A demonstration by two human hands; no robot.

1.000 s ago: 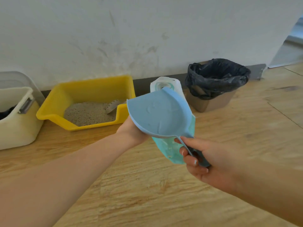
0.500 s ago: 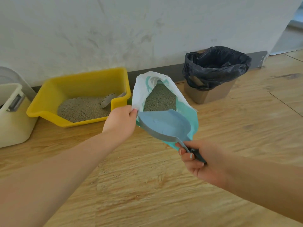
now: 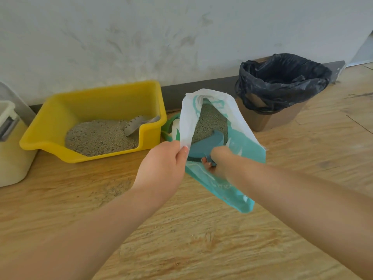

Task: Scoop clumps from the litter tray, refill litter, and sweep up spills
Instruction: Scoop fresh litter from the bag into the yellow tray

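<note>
While left hand [image 3: 161, 164] pinches bag [image 3: 238, 150] open, right hand [image 3: 219, 160] gripping dustpan [image 3: 210, 142], now plunged inside.

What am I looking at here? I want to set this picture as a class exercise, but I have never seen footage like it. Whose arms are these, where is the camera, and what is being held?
There is no machine here. The arms belong to a person wearing a camera on the head, so you look forward and down at both hands, as they would.

The left hand pinches the rim of a teal and white litter bag, holding its mouth open. The right hand grips the handle of a blue dustpan, whose blade is inside the bag, against the grey litter.

On the wooden floor, against the wall, stand a yellow litter tray with litter and a grey scoop in it, a bin with a black liner, and part of a cream container at the left edge. Some spilled grains lie in front of the tray.
</note>
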